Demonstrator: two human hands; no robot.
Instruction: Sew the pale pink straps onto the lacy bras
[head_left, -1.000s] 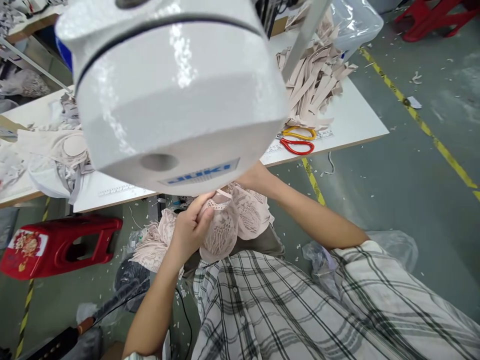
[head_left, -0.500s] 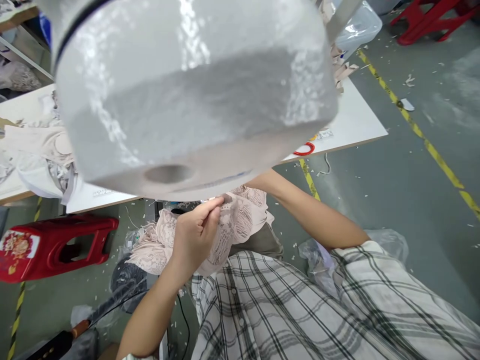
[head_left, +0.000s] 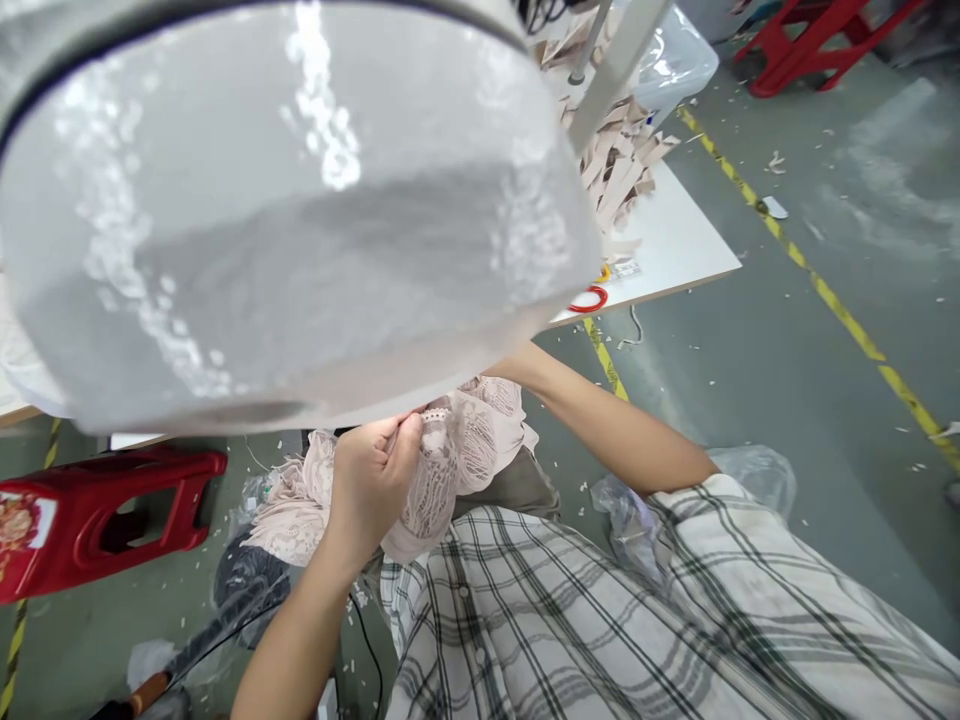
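My left hand (head_left: 375,465) is closed, thumb against fingers, pinching the edge of a pale pink lace bra (head_left: 431,490) with moulded cups. The bra drapes over my lap, and more of the same lace (head_left: 289,510) bunches to the left of my hand. A large grey machine housing (head_left: 322,250), smeared by motion, fills the upper middle and hides what lies beneath it. My right hand (head_left: 516,362) reaches under its lower right edge beside the lace; its fingers are hidden there.
A white tabletop (head_left: 675,235) carries fabric strips (head_left: 619,165) and red-handled scissors or a similar red loop (head_left: 589,299). On the left stands a red stool (head_left: 112,515). A clear plastic bin (head_left: 675,60) is behind the table. Yellow-black tape (head_left: 795,250) and scraps mark the floor.
The view has shifted, so the machine housing covers more of the left side and uncovers the fabric strips at right. My left hand still pinches the lace, with more trim edge showing.
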